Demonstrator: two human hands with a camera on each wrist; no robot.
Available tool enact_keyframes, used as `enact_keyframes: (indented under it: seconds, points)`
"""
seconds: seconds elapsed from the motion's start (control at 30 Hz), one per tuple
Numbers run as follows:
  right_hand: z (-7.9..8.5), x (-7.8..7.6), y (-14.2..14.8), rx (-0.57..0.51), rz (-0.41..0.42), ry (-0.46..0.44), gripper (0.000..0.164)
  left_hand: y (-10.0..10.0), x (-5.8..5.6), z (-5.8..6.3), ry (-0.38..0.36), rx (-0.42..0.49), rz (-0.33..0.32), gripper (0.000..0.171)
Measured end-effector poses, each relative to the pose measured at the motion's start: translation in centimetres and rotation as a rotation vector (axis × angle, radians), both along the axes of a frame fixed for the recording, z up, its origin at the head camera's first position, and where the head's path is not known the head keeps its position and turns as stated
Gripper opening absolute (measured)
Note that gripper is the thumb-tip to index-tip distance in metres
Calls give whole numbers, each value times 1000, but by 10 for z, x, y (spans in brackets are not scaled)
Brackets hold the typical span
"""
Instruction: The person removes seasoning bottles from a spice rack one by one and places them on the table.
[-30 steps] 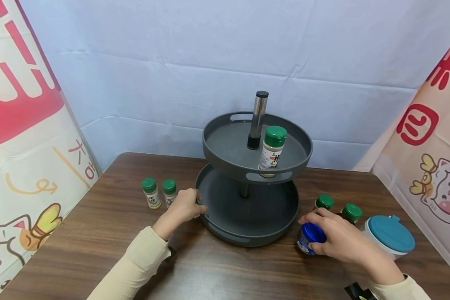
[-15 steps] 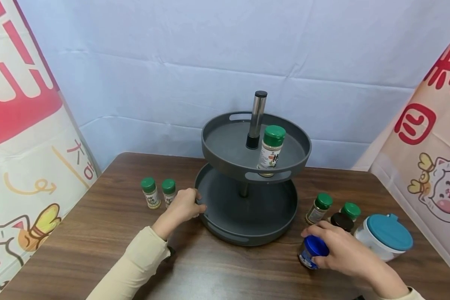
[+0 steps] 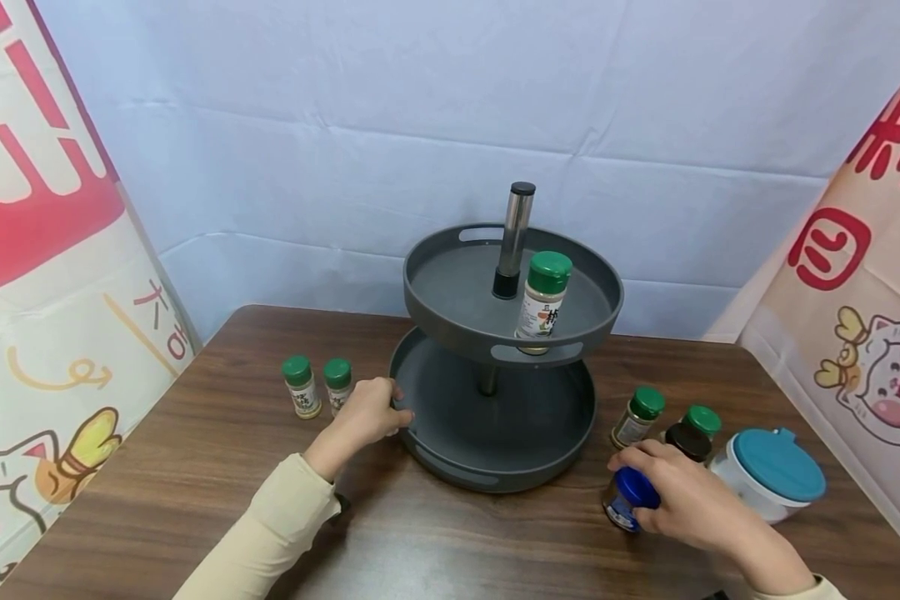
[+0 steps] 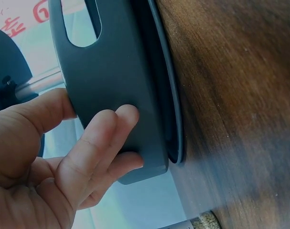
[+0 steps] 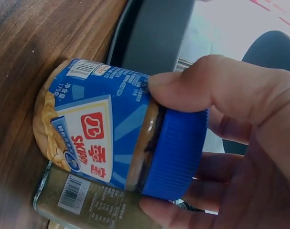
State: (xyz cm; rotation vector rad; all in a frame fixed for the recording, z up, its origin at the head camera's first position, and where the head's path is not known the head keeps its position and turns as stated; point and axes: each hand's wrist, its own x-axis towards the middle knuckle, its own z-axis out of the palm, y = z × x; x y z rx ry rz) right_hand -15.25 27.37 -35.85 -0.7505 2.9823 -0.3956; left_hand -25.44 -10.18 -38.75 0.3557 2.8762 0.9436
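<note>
My right hand [image 3: 682, 496] grips a Skippy peanut butter jar [image 5: 94, 129] by its blue lid, thumb on one side and fingers on the other. The jar [image 3: 621, 506] stands low at the table, right of a dark grey two-tier turntable rack [image 3: 461, 475]. My left hand [image 3: 363, 414] holds the left rim of the rack's lower tray. In the left wrist view, the thumb lies at the rim and the fingers [image 4: 99, 133] lie along the outer wall. One green-capped spice bottle [image 3: 543, 304] stands on the upper tray; the lower tray is bare.
Right of the rack stand a green-capped bottle [image 3: 637, 415], another green-capped bottle [image 3: 703, 419], a dark-lidded jar [image 3: 688, 440] and a white canister with a teal lid [image 3: 772, 475]. Two small spice bottles [image 3: 302, 387] stand at the left. Cloth backdrops [image 3: 307, 167] surround the wooden table [image 3: 195, 467].
My right hand has shifted the peanut butter jar slightly toward me and to the right, uncovering the bottles behind it. The left hand stays on the tray rim.
</note>
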Motion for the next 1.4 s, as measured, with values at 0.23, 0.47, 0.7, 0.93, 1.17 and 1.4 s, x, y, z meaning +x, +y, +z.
enact_keyframes:
  seconds: [0.23, 0.47, 0.7, 0.93, 1.17, 1.4]
  points:
    - [1, 3, -2, 16, -24, 1, 45, 0, 1, 0, -12, 5, -1, 34]
    - [17, 4, -12, 15, -36, 51, 41, 0, 2, 1, -9, 6, 4, 34]
    - [25, 3, -32, -27, -34, 68, 36, 0, 1, 2, -1, -2, 10, 34]
    - [16, 2, -54, -129, -112, 89, 23, 0, 2, 1, 1, 4, 6, 33]
    - [6, -2, -71, -130, -333, 59, 15, 1, 2, 1, -14, 13, 5, 34]
    - [-1, -14, -79, -132, -411, -9, 24, 0, 2, 2, -16, 15, 8, 33]
